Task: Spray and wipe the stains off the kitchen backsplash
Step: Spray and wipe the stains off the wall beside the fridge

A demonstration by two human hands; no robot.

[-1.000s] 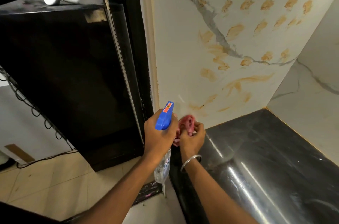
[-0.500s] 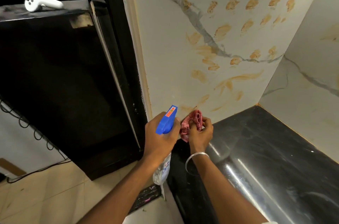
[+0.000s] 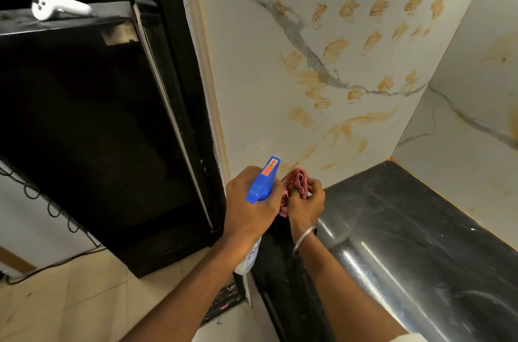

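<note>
Cloth [image 3: 299, 181] edged nearer backsplash [image 3: 252, 89], partly hidden by right hand [image 3: 307, 205].

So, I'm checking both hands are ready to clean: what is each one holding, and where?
The left hand grips the spray bottle at its neck, under the blue head. The right hand pinches a bunched pink cloth with its fingertips.

Grey-veined white backsplash [image 3: 252, 94] with orange stains [image 3: 333, 48], blue sprayer head [image 3: 262, 183], pink cloth [image 3: 298, 180], black counter [image 3: 420, 229].

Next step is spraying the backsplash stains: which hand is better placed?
Left. The left hand grips the spray bottle, its blue head pointing toward the stained backsplash; the right hand only holds the pink cloth.
</note>
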